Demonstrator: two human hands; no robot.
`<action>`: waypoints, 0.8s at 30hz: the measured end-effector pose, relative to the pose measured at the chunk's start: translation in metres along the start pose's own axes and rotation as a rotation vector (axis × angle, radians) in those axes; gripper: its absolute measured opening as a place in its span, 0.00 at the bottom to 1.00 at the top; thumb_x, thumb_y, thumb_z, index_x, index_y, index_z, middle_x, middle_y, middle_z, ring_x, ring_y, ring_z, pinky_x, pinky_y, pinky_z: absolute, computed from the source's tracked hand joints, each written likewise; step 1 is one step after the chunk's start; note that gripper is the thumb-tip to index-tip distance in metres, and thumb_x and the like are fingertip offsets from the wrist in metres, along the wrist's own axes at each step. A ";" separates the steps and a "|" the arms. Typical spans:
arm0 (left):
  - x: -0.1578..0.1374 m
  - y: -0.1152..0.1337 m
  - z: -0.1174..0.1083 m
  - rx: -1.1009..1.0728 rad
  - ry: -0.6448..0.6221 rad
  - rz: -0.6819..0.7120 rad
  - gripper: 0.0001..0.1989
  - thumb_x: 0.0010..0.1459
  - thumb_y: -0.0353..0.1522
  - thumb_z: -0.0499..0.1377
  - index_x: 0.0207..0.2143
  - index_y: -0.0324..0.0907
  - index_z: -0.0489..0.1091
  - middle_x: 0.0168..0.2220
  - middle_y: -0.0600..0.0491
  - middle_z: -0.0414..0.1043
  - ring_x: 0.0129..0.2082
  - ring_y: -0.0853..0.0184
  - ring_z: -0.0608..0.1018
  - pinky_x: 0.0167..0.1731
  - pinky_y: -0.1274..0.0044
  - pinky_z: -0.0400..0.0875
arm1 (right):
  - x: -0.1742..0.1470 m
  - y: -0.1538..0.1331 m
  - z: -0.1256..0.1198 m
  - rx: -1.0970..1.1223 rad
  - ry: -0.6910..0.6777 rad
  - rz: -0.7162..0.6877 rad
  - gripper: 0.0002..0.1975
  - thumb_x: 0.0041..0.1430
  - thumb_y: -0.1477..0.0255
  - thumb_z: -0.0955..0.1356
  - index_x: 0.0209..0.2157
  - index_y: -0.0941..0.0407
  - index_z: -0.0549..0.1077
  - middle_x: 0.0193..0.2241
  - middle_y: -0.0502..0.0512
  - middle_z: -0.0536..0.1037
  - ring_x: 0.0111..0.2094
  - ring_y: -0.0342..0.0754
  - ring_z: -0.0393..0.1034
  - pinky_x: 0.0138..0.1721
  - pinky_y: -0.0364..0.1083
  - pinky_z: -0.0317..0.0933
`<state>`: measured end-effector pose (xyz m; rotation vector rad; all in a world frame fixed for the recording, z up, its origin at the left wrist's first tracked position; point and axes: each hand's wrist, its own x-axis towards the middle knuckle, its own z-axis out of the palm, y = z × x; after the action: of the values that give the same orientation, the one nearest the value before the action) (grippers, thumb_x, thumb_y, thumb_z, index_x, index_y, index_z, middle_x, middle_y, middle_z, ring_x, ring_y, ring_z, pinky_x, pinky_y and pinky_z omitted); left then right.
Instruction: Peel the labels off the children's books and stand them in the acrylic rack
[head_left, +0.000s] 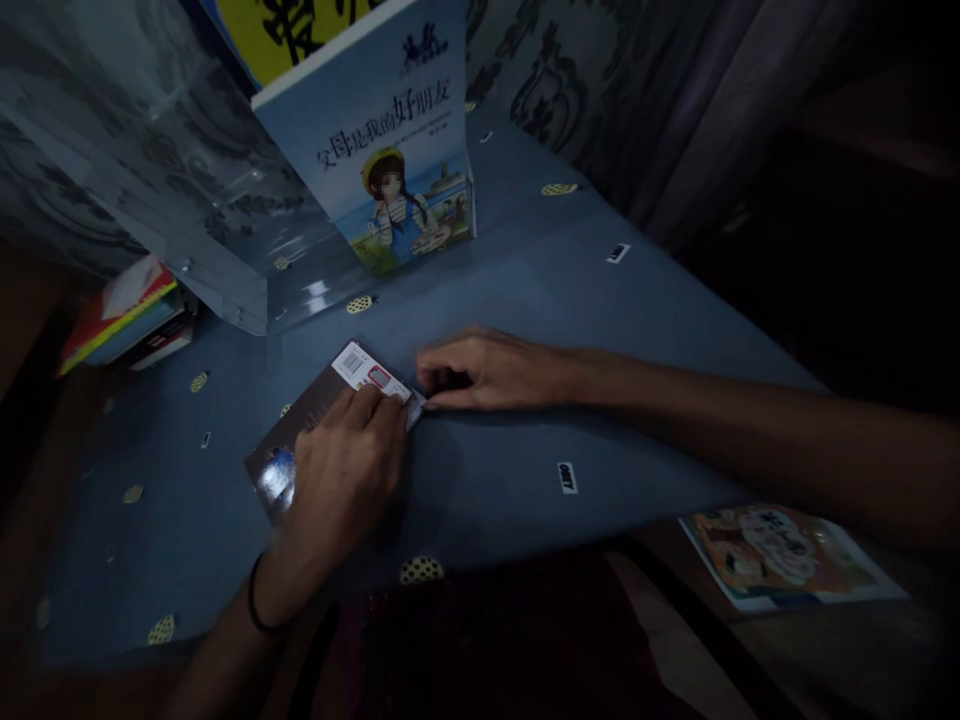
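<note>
A flat, glossy brown box (309, 418) lies slantwise on the blue tablecloth. It carries a white barcode label (354, 364) at its far end. My left hand (349, 455), with a dark band round the wrist, bears down on it with bent fingers near the label; the thumb is hidden. At the box's right end, my right hand (469, 372) pinches its corner edge between thumb and fingers. Whether it grips the end flap or a wrapping cannot be made out.
Behind the box, a light-blue picture book (405, 130) stands upright by a clear plastic rack (225, 280). A yellow-covered book (300, 40) stands behind it. Several stacked books (127, 310) lie at the left. A colourful booklet (787, 560) sits lower, beyond the table edge at right.
</note>
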<state>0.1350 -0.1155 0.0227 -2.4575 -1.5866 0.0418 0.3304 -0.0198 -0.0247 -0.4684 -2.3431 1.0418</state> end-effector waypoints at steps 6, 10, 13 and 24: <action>-0.002 0.004 0.004 0.009 0.028 0.011 0.15 0.71 0.34 0.50 0.38 0.42 0.75 0.36 0.49 0.76 0.38 0.60 0.77 0.27 0.74 0.65 | 0.001 0.005 -0.002 0.040 -0.015 -0.081 0.08 0.64 0.75 0.68 0.43 0.58 0.78 0.33 0.50 0.77 0.33 0.42 0.70 0.37 0.43 0.61; -0.005 0.006 0.009 0.026 0.085 0.013 0.14 0.71 0.34 0.51 0.38 0.41 0.75 0.35 0.49 0.76 0.37 0.60 0.76 0.27 0.74 0.66 | -0.001 0.009 -0.002 -0.015 -0.039 -0.149 0.07 0.65 0.76 0.68 0.37 0.60 0.80 0.32 0.52 0.75 0.31 0.42 0.69 0.35 0.43 0.61; -0.010 0.005 0.012 0.010 0.123 0.035 0.12 0.71 0.34 0.52 0.44 0.41 0.75 0.38 0.50 0.78 0.38 0.60 0.76 0.28 0.73 0.69 | -0.010 0.007 -0.001 -0.089 -0.016 -0.172 0.10 0.68 0.74 0.66 0.39 0.60 0.80 0.34 0.54 0.76 0.32 0.42 0.70 0.36 0.43 0.63; -0.027 0.003 0.020 0.050 0.139 0.097 0.17 0.68 0.27 0.55 0.57 0.44 0.71 0.48 0.47 0.77 0.42 0.60 0.76 0.34 0.71 0.74 | -0.037 -0.019 0.018 -0.688 0.017 -0.183 0.18 0.73 0.76 0.57 0.55 0.62 0.73 0.39 0.60 0.77 0.39 0.50 0.68 0.40 0.50 0.67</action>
<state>0.1234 -0.1381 -0.0003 -2.4396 -1.3919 -0.0712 0.3475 -0.0611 -0.0324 -0.4870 -2.6280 0.1212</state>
